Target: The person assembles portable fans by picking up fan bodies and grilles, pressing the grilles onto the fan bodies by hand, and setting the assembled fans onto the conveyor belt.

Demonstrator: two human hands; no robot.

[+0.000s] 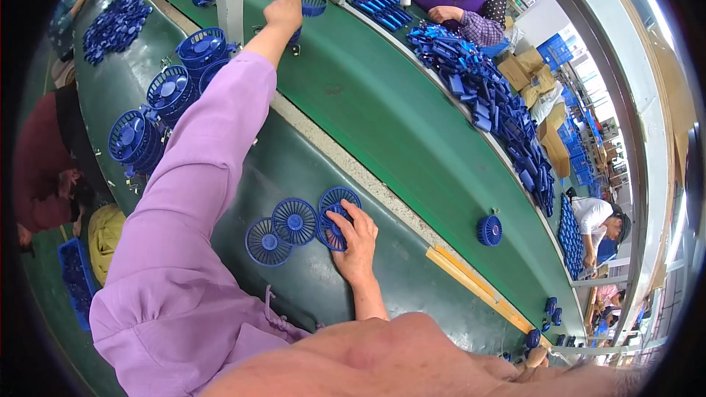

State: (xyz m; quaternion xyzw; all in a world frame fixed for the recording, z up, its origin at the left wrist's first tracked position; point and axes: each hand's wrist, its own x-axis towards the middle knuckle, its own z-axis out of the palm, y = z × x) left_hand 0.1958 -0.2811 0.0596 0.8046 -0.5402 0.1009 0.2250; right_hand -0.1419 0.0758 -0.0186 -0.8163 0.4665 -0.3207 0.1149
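"Green tabletop [412, 276] beside one conveyor belt [382, 110]: how many blue grilles [295, 222] lie by the right hand [357, 240]?"

"Four, on the tabletop. Its grip looks loose, fingers spread on the two rightmost, which overlap."

"And the left hand [284, 12]?"

"Curled above the belt, just beside one round blue part [315, 6]; whether its grip has that, I cannot tell."

Left hand [284, 12], palm hidden, perhaps gripping a blue ring [314, 5], blue grille [326, 234] partly covered by right hand [358, 241]
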